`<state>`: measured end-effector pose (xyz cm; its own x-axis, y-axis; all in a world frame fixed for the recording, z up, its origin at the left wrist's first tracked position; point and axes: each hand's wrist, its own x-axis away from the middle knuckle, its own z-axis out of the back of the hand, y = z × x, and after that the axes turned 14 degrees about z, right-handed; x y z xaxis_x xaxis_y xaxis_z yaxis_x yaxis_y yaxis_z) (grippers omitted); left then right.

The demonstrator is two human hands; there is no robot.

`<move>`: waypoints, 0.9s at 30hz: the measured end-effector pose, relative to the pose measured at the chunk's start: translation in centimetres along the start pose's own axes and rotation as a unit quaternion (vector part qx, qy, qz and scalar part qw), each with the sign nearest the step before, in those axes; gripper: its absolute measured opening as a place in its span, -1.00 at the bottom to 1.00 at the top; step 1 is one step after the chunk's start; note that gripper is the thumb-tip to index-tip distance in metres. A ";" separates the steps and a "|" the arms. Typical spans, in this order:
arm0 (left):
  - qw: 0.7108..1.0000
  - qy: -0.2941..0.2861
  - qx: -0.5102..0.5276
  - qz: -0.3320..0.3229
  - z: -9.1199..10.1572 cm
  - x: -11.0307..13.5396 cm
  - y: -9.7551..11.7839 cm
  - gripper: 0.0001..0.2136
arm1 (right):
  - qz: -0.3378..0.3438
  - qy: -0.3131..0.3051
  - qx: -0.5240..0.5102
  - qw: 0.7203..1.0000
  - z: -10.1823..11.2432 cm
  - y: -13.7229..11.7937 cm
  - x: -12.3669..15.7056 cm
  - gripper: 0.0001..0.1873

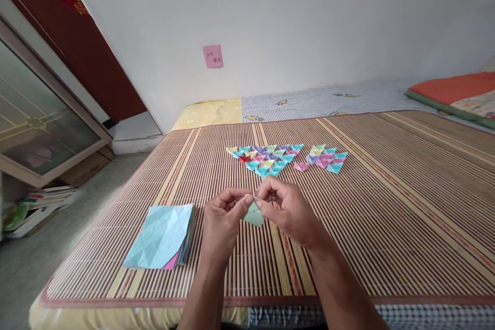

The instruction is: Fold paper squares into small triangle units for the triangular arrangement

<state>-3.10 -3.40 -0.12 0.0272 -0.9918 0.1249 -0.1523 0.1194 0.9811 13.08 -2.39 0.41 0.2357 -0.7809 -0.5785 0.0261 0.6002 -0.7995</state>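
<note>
A small pale green folded paper [254, 215] is held between both hands above the striped mat. My left hand [226, 214] is closed, thumb and index finger pinching the paper's upper left edge. From the other side my right hand [288, 209] pinches its upper right edge, also closed. The fingers hide part of the folds. Beyond the hands, several small folded paper boats [266, 157] in many colours sit in rows. A smaller group of paper boats [327, 157] lies to their right. Left of my left hand is a stack of creased paper sheets [160, 237], light blue on top.
The striped bamboo mat [367, 216] covers the bed. A pink note [213, 56] with writing is stuck on the white wall [290, 20]. Folded orange bedding [452, 90] lies at the back right. A glass-panelled cabinet [42, 113] and stacked books [36, 209] are at the left.
</note>
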 end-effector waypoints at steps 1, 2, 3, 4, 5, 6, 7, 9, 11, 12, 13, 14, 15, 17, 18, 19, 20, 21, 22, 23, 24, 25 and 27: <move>1.000 -0.008 -0.008 0.004 0.1 0.0 0.0 -0.82 | 0.002 -0.008 0.005 1.000 0.1 0.0 0.0 -0.90; 1.000 -0.013 -0.013 0.006 0.1 0.0 0.0 -0.82 | 0.002 -0.010 0.009 1.000 0.2 0.1 0.0 -0.90; 1.000 -0.015 -0.013 0.006 0.1 0.0 0.0 -0.82 | 0.000 -0.006 0.010 1.000 0.4 0.2 0.0 -0.91; 1.000 -0.012 -0.008 0.007 0.1 0.0 -0.1 -0.81 | -0.004 0.001 0.005 1.000 0.5 0.3 0.1 -0.94; 1.000 -0.006 0.003 0.009 0.1 0.0 -0.2 -0.81 | -0.009 0.008 -0.003 1.000 0.6 0.4 0.1 -0.97; 1.000 0.001 0.019 0.011 0.1 -0.1 -0.3 -0.81 | -0.013 0.012 -0.010 1.000 0.7 0.5 0.1 -0.95; 0.999 0.009 0.039 0.014 0.1 -0.1 -0.5 -0.81 | -0.018 0.011 -0.017 1.000 0.8 0.6 0.2 -0.91; 0.997 0.017 0.077 0.021 0.2 -0.2 -0.8 -0.81 | -0.023 -0.007 -0.030 0.999 1.0 0.6 0.2 -0.89; 0.995 0.016 0.096 0.025 0.2 -0.4 -1.0 -0.81 | -0.023 -0.023 -0.037 0.999 1.2 0.5 0.3 -0.88; 0.995 0.016 0.098 0.023 0.2 -0.5 -1.1 -0.81 | -0.022 -0.025 -0.038 0.999 1.2 0.5 0.3 -0.85; 0.995 0.017 0.098 0.020 0.2 -0.5 -1.1 -0.81 | -0.019 -0.025 -0.037 0.999 1.2 0.4 0.3 -0.82; 0.995 0.017 0.097 0.018 0.2 -0.5 -1.1 -0.82 | -0.016 -0.024 -0.035 0.999 1.1 0.4 0.2 -0.80; 0.995 0.017 0.098 0.015 0.2 -0.6 -1.1 -0.81 | -0.012 -0.021 -0.032 0.999 1.1 0.3 0.2 -0.79; 0.994 0.015 0.103 0.016 0.2 -0.5 -1.0 -0.81 | -0.005 -0.017 -0.030 0.999 0.9 0.2 0.1 -0.81; 0.994 0.013 0.105 0.019 0.2 -0.5 -1.0 -0.81 | -0.001 -0.015 -0.031 0.999 0.9 0.2 0.1 -0.82; 0.994 0.012 0.107 0.021 0.2 -0.5 -0.9 -0.81 | 0.002 -0.015 -0.031 0.999 0.8 0.2 0.0 -0.83; 0.994 0.010 0.108 0.022 0.2 -0.5 -0.9 -0.81 | 0.006 -0.015 -0.029 0.999 0.8 0.1 0.0 -0.83; 0.994 0.009 0.108 0.023 0.2 -0.4 -0.9 -0.81 | 0.010 -0.016 -0.026 0.999 0.8 0.1 0.0 -0.82; 0.994 0.007 0.109 0.024 0.2 -0.4 -0.9 -0.81 | 0.013 -0.015 -0.021 1.000 0.8 0.0 0.0 -0.80; 0.994 0.005 0.110 0.024 0.2 -0.4 -0.8 -0.81 | 0.016 -0.012 -0.015 1.000 0.8 -0.1 0.1 -0.78; 0.994 0.003 0.110 0.024 0.2 -0.4 -0.8 -0.81 | 0.018 -0.010 -0.009 1.000 0.8 -0.2 0.1 -0.77; 0.994 0.002 0.108 0.023 0.1 -0.4 -0.7 -0.82 | 0.018 -0.005 -0.003 1.000 0.8 -0.3 0.1 -0.76; 0.996 0.002 0.093 0.017 0.1 -0.2 -0.5 -0.83 | 0.018 0.003 0.004 1.000 0.7 -0.4 0.0 -0.75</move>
<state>-3.13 -3.25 -0.63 0.0226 -0.9870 0.1590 -0.3331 0.1425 0.9320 13.81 -2.51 0.80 0.2316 -0.7602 -0.6071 0.0249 0.6285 -0.7774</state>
